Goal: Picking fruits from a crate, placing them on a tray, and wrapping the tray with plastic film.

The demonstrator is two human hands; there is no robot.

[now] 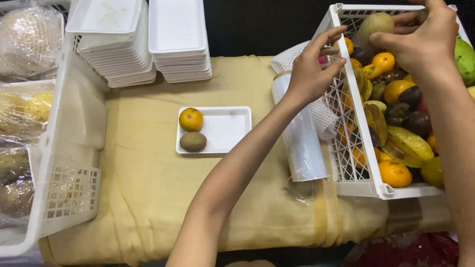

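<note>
The widest open stretch is the yellow cloth on the table (148,198) in front of the small white tray (225,129), running from the left crate (69,148) to the roll of clear film (301,143). Behind the tray, a narrower strip of cloth lies free up to the 2 stacks of foam trays (148,39). The tray's right half is bare; an orange (191,119) and a kiwi (193,141) fill its left. The film roll and white foam netting (297,57) lie against the wall of the fruit crate (356,143), blocking that side. The left hand (314,69) hovers above the roll, and the right hand (420,39) is over the piled fruit.
</note>
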